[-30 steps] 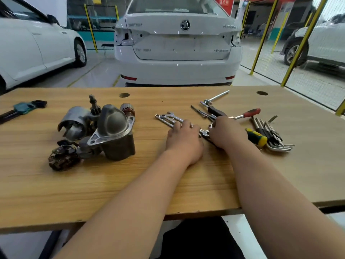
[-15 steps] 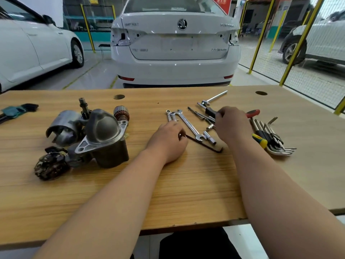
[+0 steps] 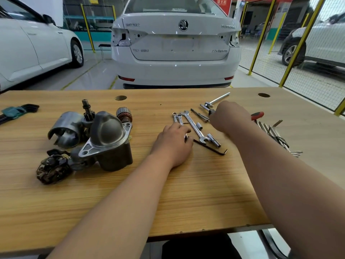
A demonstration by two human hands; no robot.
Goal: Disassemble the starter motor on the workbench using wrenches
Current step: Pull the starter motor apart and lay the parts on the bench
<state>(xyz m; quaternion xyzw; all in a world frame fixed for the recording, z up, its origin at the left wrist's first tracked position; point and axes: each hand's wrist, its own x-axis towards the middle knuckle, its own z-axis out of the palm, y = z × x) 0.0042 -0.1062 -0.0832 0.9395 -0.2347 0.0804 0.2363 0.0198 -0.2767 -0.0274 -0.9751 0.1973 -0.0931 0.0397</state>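
- Forearms extended from the near edge of the table (image 3: 186, 202), both angled toward the tools on its right half.
- Starter motor (image 3: 110, 144) stood on the table's left half, its long axis roughly upright and its domed nose up and leaning away. A loose brush holder (image 3: 53, 171) lay at its near left and a metal sleeve (image 3: 65, 129) at its far left.
- Left hand (image 3: 174, 144) lay knuckles-up, fingers curled down by the end of a black hex key (image 3: 211, 147); whether it gripped anything could not be told.
- Open-end wrench (image 3: 194, 127) ran from far left to near right, between the hands.
- Right hand (image 3: 231, 118) was over the farther tools with its fingers hidden, so its grip could not be told.
- White car (image 3: 175, 49) beyond the table bore a Skoda emblem; its lettering was too blurred to read.
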